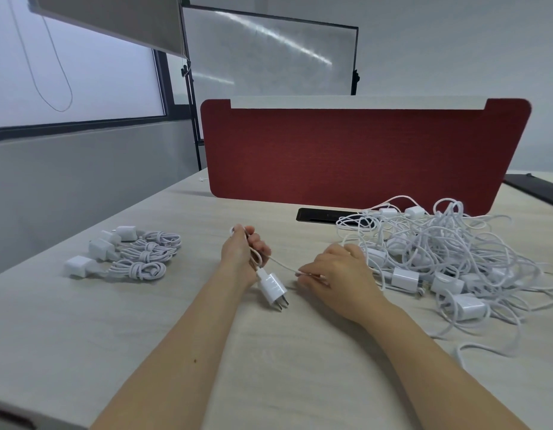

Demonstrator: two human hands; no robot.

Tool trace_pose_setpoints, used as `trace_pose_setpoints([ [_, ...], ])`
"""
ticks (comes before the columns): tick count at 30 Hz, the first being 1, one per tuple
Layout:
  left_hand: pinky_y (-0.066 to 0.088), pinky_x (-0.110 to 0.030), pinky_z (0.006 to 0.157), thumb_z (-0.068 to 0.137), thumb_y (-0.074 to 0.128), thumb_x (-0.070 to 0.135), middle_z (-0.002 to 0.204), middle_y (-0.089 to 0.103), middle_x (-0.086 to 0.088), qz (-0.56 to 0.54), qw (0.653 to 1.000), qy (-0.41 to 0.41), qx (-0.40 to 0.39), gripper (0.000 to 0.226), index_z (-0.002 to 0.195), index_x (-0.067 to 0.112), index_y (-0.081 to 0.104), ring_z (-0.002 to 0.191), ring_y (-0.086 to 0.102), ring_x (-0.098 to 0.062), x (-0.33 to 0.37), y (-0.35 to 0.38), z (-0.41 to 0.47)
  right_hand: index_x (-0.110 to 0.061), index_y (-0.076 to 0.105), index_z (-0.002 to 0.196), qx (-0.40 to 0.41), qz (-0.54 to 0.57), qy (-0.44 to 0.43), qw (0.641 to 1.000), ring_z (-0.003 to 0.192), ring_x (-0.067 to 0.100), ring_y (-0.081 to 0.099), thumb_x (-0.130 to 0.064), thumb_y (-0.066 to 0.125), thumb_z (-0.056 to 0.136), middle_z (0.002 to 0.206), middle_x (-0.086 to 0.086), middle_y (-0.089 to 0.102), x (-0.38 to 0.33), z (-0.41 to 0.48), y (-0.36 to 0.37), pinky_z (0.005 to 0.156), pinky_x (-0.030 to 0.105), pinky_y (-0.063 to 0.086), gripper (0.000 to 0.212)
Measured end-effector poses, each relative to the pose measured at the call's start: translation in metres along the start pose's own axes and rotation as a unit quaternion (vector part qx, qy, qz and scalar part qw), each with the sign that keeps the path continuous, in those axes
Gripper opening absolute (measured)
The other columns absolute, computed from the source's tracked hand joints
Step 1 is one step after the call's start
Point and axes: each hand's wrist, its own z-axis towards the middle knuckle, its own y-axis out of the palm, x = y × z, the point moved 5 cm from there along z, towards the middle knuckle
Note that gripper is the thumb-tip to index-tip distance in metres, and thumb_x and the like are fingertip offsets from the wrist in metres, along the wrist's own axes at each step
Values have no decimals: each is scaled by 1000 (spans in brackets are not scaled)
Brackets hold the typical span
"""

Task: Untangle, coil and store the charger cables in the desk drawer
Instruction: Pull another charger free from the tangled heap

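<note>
Cable in hand: a thin white charger cable (pixel 281 264) runs between both hands, in front of the left half of the red divider panel (pixel 362 153). Its wall adapter (pixel 272 287) hangs under the left hand, prongs toward the tabletop (pixel 82 321).
Left hand (pixel 244 252): fingers curled round the cable close to the adapter, with a small loop standing out above the fist.
Right hand (pixel 334 274): pinches the same cable between thumb and fingertips, beside the edge of the pile.
Handling: I judge the cable light, soft and limp, with a smooth jacket that slides easily. The adapter is the only stiff and heavier part, so it will swing. It seems best to hold near the adapter and let the cable run through the pinch.
Tangled pile (pixel 449 252): in front of the right end of the divider, with many white cables and adapters mixed together.
Coiled chargers (pixel 129 252): several tied bundles lying out past the left end of the divider.
Containers: the desk drawer is not in view. A black cable slot (pixel 315 215) sits at the foot of the divider – what is inside, I cannot tell.
</note>
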Motion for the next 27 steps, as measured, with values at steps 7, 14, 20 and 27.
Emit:
trace_pose_setpoints([
  [7,13,-10,33,105,34,36,40,27,9,161,986,23,26,38,70,21,36,28,19,-4,3,-11,12,-28,71,82,101,-14,-64,993,108,16,55,-43,60,90,96,-11,63,-13,5,-12,105,56,32,20],
  [14,21,-17,37,97,32,67,56,39,5,396,906,-50,-144,56,76,18,46,40,28,-6,-20,5,-11,-22,59,78,193,76,-12,978,62,4,52,-51,61,89,70,-15,58,-16,3,-35,71,34,42,31],
  [20,17,-18,39,94,16,75,50,39,2,456,829,-143,-292,68,70,18,46,39,25,-8,-45,21,-41,-25,63,84,190,119,64,972,58,11,50,-47,55,91,62,-19,54,-3,3,-35,67,29,39,25],
  [27,12,-23,43,90,28,78,48,31,5,471,805,-127,-337,62,67,21,41,42,21,-7,-46,29,-53,-31,52,94,111,183,134,968,62,11,49,-28,52,99,65,-14,53,7,4,-22,56,27,37,6],
])
